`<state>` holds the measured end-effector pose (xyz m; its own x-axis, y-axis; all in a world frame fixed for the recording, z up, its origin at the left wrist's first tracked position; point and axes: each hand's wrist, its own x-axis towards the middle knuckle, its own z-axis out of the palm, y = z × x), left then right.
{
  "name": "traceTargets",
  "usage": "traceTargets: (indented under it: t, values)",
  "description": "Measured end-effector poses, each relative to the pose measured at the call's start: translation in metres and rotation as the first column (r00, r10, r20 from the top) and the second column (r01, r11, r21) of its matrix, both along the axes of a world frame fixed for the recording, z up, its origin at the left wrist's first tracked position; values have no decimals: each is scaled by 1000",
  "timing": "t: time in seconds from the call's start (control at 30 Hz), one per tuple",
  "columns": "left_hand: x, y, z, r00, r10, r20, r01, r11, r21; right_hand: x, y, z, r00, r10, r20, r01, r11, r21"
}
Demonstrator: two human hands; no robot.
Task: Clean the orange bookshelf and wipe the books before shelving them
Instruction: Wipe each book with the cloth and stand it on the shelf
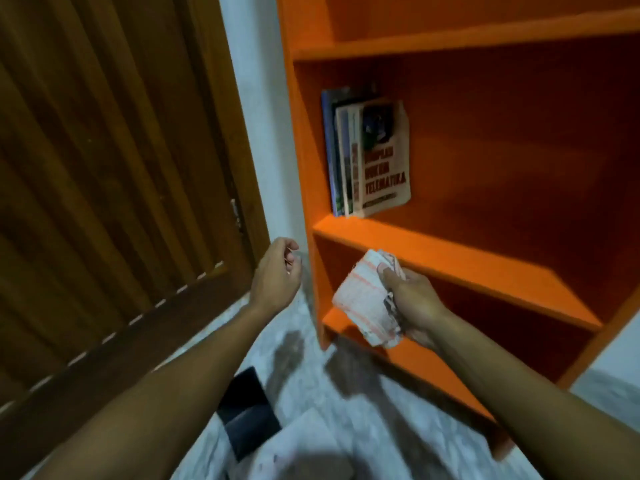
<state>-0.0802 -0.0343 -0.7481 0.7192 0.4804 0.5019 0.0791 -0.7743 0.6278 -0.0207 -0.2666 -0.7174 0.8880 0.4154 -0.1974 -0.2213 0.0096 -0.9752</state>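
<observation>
The orange bookshelf point(450, 261) fills the right side. Several books point(367, 157) stand upright at the left end of its middle shelf, the front one cream with red lettering. My right hand point(412, 299) grips a crumpled white cloth with pink stripes point(363, 299) in front of the lower compartment, just below the middle shelf's front edge. My left hand point(277, 271) hovers left of the shelf's side panel with its fingers loosely curled and nothing in it. On the floor lie a dark book point(247, 414) and a pale book or paper point(308, 441) beside it.
A brown wooden door point(114, 188) stands at the left, separated from the shelf by a strip of white wall point(263, 133). The floor point(346, 393) is pale marbled tile. The shelf's upper and lower compartments hold nothing that I can see.
</observation>
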Motion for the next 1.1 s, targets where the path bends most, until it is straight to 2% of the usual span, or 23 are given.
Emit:
traceTargets:
  t: [0.13,0.23,0.37,0.5,0.63,0.7,0.8,0.97,1.1]
  values:
    - [-54,5,-71,976,-11,-218,-25,987,-162,-29,7,-36,996,-26,-81,23,999,-42]
    - [-88,8,-131,892,-96,-442,-43,955,-294,-43,9,-65,989,-9,-146,-5,996,-93]
    - [-116,3,-210,768,-151,-623,-155,900,-408,-56,12,-102,976,64,-207,-108,971,-212]
    - [-139,2,-290,628,-183,-757,-176,914,-367,-57,20,-125,975,35,-220,-89,966,-244]
    - [-152,16,-362,411,-129,-903,-195,955,-225,-55,22,-142,968,73,-238,-135,957,-257]
    - [-153,24,-378,322,-139,-937,-192,959,-208,-57,22,-146,963,91,-255,-154,958,-240]
    - [-148,29,-369,271,-206,-940,-195,945,-263,-55,21,-153,956,95,-278,-157,965,-212]
    - [-141,25,-343,279,-204,-939,-105,965,-241,-51,20,-161,934,69,-350,-127,981,-146]
    - [-134,30,-321,335,-256,-907,-7,962,-274,-50,21,-150,837,95,-540,-110,994,3]
